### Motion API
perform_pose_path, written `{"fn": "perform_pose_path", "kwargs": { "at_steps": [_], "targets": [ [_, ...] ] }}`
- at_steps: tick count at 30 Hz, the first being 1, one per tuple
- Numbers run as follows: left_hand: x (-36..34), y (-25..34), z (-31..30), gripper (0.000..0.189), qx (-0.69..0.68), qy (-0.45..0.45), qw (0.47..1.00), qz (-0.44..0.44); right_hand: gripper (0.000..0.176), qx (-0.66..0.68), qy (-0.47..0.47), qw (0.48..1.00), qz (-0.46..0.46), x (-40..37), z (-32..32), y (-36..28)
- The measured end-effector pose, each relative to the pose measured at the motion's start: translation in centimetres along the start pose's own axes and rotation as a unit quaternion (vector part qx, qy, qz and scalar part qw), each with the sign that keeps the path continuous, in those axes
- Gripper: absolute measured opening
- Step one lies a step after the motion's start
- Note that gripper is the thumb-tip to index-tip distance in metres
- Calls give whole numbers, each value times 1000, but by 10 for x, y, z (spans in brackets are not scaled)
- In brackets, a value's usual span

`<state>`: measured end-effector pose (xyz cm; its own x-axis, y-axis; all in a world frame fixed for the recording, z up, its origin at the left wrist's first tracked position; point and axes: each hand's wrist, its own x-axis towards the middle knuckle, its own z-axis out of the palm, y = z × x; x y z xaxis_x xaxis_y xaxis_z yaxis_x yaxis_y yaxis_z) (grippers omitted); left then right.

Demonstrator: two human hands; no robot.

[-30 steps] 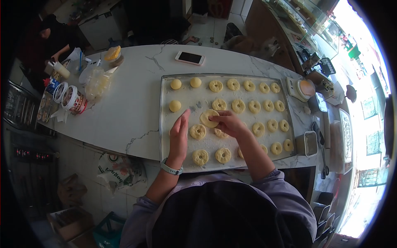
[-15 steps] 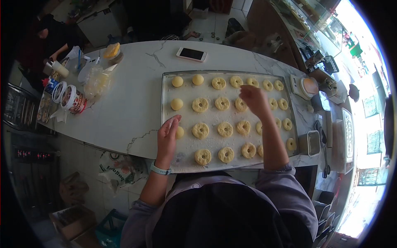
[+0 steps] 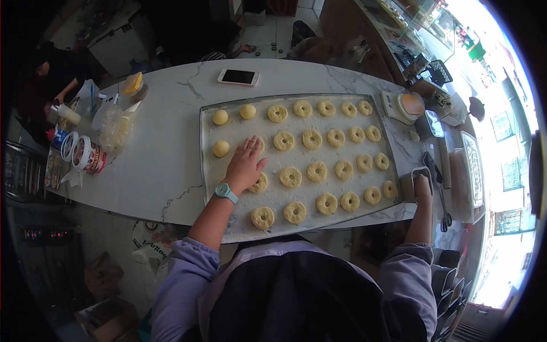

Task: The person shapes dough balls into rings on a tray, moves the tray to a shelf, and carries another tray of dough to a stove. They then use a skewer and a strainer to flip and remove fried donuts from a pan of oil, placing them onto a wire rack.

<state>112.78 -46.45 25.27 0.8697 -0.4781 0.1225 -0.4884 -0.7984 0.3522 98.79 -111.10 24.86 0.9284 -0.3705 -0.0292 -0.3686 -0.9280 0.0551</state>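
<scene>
My left hand lies flat with fingers stretched over the left part of a large floured baking tray, partly covering a ring of dough. Just left of its fingers sits a smooth round dough ball; two more balls are in the top left corner. Several ring-shaped doughs with holes fill the other rows. At the tray's right edge my right hand reaches down into a rectangular metal tin, whose wall hides the fingers. A watch is on my left wrist.
A phone lies behind the tray. Tubs and a plastic bag stand at the left. Right of the tray are a scale, scissors and a rolling pin. A person is at the far left.
My right hand has moved from over the dough rings to inside the metal tin. My left hand has moved from the tray's left edge onto the dough and flattened. The view has shifted right.
</scene>
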Motion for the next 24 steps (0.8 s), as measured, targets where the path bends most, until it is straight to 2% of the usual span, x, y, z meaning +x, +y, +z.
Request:
{"fn": "perform_pose_path", "kwargs": {
  "at_steps": [1,2,4,5,7,8,9,10,11,12,13,14,16,19,22,24],
  "targets": [
    [0,-1,3,56,1,-14,1000,-3,18,-28,19,999,-11,1,11,7],
    [0,0,4,56,3,-28,1000,-7,16,2,8,1000,7,-14,-20,-14],
    [0,5,-1,58,23,28,999,2,13,61,-11,997,46,-49,-97,-77],
    [-2,10,-5,59,31,55,998,6,13,58,-10,998,20,-54,-120,-101],
    [-4,33,-18,65,-217,72,973,-40,14,52,-8,998,-32,-61,-160,-156],
    [-2,44,-23,68,-337,79,936,-62,17,153,5,987,-41,-67,-172,-202],
    [2,53,-24,71,-557,34,818,-138,21,253,18,966,-51,-71,-180,-249],
    [5,59,-26,74,-738,-11,643,-204,30,316,19,935,-158,-66,-160,-281],
    [7,61,-27,77,-868,-52,423,-254,34,360,-5,907,-218,-73,-163,-336],
    [9,55,-27,84,-910,-95,327,-235,39,392,-43,875,-279,-78,-146,-379],
    [8,48,-28,85,-924,-73,312,-211,44,380,-71,846,-368,-80,-124,-417],
    [4,42,-30,85,-935,-50,296,-187,49,315,-33,825,-469,-76,-96,-448],
    [-7,21,-29,86,-949,8,278,-149,53,229,-7,852,-470,-59,-74,-497],
    [-34,-2,-52,82,-947,104,248,-174,59,162,88,869,-459,-5,-64,-545],
    [-65,-17,-69,73,-952,174,192,-164,63,153,112,863,-468,36,-40,-571],
    [-86,-25,-68,70,-944,204,205,-161,64,128,74,864,-481,39,-32,-574]
  ]
}}
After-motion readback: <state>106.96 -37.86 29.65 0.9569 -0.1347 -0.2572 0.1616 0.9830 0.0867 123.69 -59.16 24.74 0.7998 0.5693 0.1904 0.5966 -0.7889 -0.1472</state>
